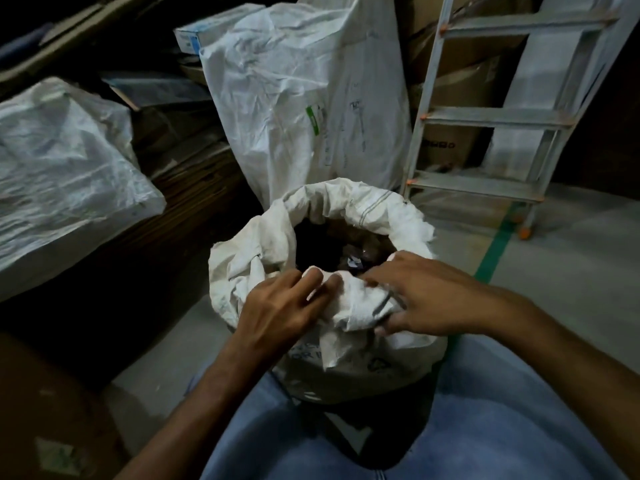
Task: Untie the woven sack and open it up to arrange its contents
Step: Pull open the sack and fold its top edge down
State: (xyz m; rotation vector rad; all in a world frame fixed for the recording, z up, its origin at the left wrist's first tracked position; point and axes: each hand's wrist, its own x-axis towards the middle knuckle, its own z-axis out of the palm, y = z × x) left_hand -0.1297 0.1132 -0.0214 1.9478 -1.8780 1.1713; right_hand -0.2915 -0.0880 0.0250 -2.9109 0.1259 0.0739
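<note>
Since the woven sack [346,362] is already open, the step looks like folding its rim down. The right hand [426,296] pinches the near rim. The left hand [277,306] lies on the rim just beside it, and I cannot tell if it grips. Next, I think, both hands should roll the fold lower, clear of the dark things [329,244] just past the fingers.

What lies inside the woven sack [381,209] is too dark for you to make out. The print [308,351] on its front is half covered by the folded rim, and its base is hidden between your knees [519,427]. The ladder [495,117] runs off the top edge.
</note>
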